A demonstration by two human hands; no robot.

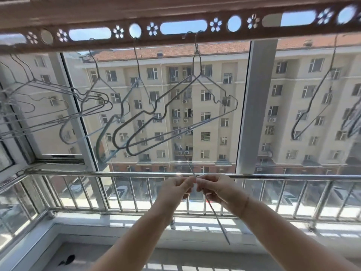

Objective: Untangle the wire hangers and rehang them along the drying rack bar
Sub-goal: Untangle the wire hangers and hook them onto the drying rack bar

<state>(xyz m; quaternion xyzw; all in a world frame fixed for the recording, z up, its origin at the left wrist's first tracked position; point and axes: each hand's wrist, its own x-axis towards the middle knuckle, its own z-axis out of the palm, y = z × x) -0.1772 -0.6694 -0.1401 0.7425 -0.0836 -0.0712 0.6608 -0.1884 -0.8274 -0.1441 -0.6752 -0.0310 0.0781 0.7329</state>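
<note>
Overhead, the drying rack bar (166,39) carries a hanger cluster (93,98) left, two hangers (196,55) centre and one hanger (334,53) right. Below centre, the left hand (175,187) and right hand (216,189) pinch another hanger (216,218) before the railing (97,173).

You face strong daylight pouring in through the window (256,106). The sill (82,217) is nearly blown out and striped with shadows from the railing (117,174), which carries a sharp glint. Overhead, the drying rack bar (172,39) is dark, soft and bowed by the lens. The wire hangers (64,90) at far left smear.
</note>
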